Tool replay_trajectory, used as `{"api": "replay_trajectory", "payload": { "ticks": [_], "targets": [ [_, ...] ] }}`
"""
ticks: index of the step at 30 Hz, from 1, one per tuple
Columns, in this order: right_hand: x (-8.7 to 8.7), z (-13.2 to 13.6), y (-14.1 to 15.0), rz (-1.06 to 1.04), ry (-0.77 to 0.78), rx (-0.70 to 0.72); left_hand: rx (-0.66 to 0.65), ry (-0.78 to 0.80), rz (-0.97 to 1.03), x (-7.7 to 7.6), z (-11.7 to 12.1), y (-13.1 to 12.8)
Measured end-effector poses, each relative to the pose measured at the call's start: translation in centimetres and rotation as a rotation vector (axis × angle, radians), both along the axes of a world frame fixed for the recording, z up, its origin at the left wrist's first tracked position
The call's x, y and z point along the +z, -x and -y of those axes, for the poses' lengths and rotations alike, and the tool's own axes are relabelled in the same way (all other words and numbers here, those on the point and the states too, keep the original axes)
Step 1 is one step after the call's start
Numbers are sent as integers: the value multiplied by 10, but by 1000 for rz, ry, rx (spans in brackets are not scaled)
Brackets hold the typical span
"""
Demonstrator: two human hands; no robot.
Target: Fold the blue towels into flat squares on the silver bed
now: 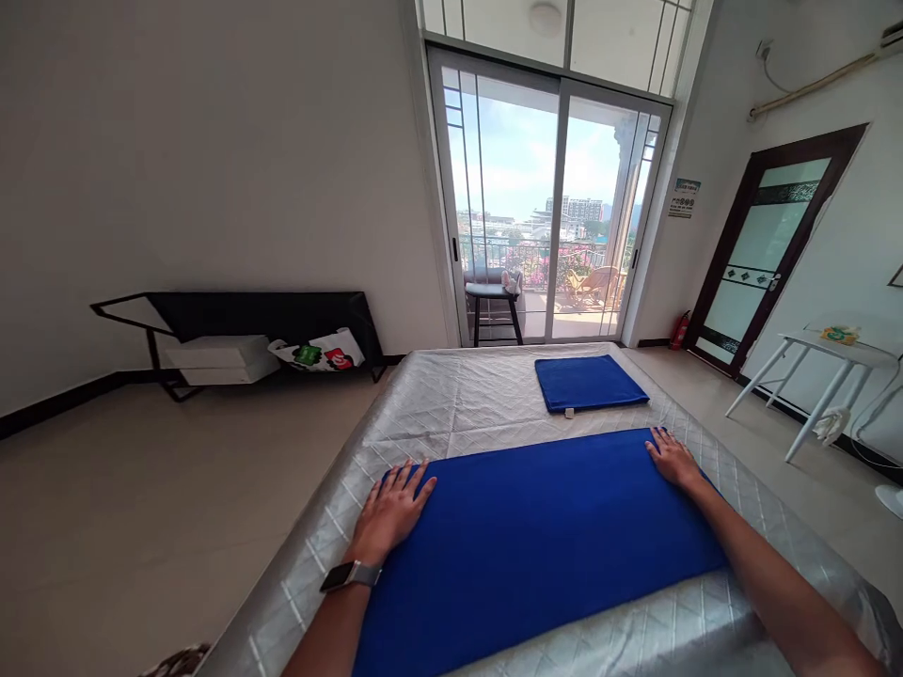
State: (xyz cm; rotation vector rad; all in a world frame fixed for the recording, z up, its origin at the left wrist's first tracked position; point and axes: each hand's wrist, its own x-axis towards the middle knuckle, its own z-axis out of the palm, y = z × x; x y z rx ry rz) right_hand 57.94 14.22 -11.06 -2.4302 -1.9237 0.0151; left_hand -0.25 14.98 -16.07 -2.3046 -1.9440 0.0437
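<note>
A large blue cloth (543, 536) lies flat in a long rectangle on the silver-grey quilted cover (423, 395) of a table or bed. On its far left corner rests my left hand (391, 508), fingers stretched out and palm down. My right hand (673, 458) lies flat on the far right corner, its fingers also extended. Neither hand grips anything. Beyond the cloth sits a smaller folded blue cloth (591, 383) with a white tag at its near edge, apart from both hands. A watch is on my left wrist.
Along the left wall stands a black bench (268, 315) with white boxes (218, 359) and a printed bag (321, 352) beneath. Sliding glass doors (557, 207) and a dark stool (494, 293) are ahead. A white stool (839, 350) and a fire extinguisher (679, 331) stand at right.
</note>
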Motion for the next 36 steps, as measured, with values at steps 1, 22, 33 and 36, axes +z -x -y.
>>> {"api": "replay_trajectory", "payload": {
  "ticks": [1,22,33,36],
  "targets": [
    [-2,0,-6,0,-4,-14,-3,-2,-10,0,1,0],
    [19,37,138,77,-159,511,58,17,60,19,4,-17],
    [8,16,209,-215,21,647,21,-20,49,7,1,-7],
    [8,10,170,-189,32,559,-9,-40,15,3,1,-4]
  ]
}}
